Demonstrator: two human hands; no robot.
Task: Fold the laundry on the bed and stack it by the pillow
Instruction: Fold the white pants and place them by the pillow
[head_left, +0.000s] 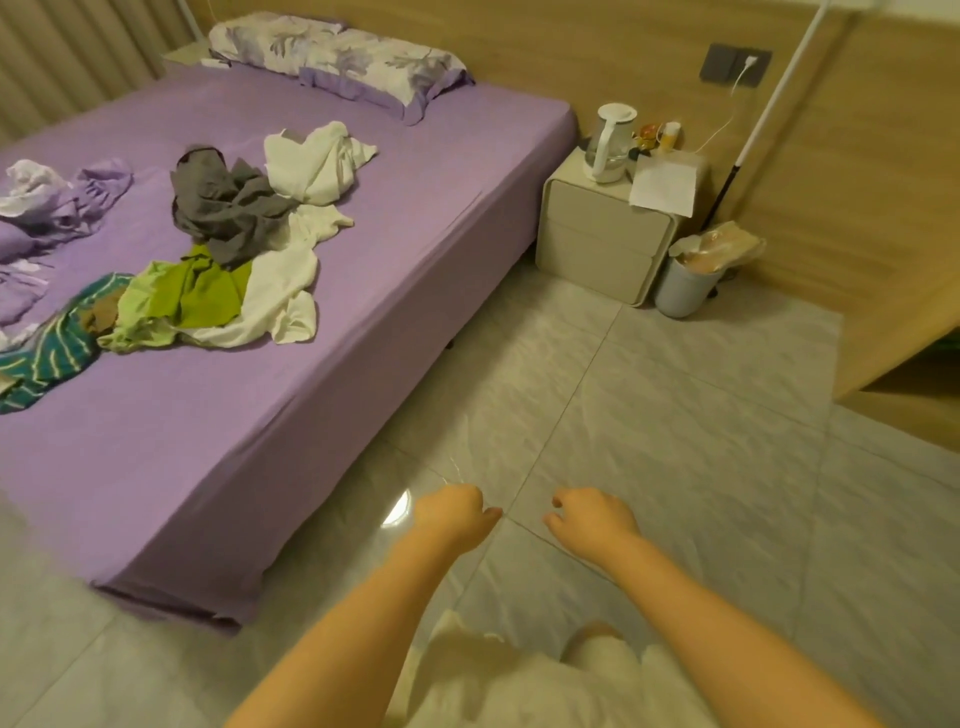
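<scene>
Laundry (228, 244) lies unfolded in a loose heap mid-bed (363, 322), toward its left edge; nothing is stacked by the pillow (337, 62). Left hand (452, 514) and right hand (592, 519) hang loosely curled, empty, over the floor. Folding appears unstarted.

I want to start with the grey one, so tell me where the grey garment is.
In the head view, the grey garment lies crumpled mid-bed, left of centre, touching the white shirt on its right, with the green garment just nearer the camera.
</scene>
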